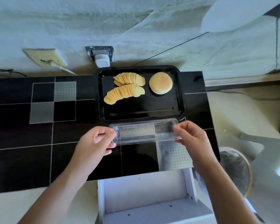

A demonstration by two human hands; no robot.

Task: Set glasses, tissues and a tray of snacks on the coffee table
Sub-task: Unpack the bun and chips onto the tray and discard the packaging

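1. Near the front edge of the black tray [178, 88], we are holding a clear plastic container [144, 133] by its two short ends, and it looks empty.
2. Our left hand [95, 141] is pinching the left end, thumb against curled fingers; our right hand [189, 136] is pinching the right end the same way. Both sets of fingers are closed on thin plastic, with nothing else in them.
3. On the tray, two fanned rows of chips [126, 88] are lying at the far left and a round bun [160, 83] is sitting just right of them. The near half is bare.
4. We are judging the container as flimsy: squeezing too hard is likely to buckle it, and it could spring out of our fingertips toward the chips.
5. Swinging it over the tray risks clipping the fanned rows and scattering them, since they are loose.
6. At the near edge of the tiled counter [23, 135] a white drawer [144, 199] is standing open below our arms; stepping forward could bump it.
7. We are seeing no glasses or tissues, so those are probably waiting elsewhere.
8. Carrying the glossy tray later, a tilt could send the bun and chips sliding.
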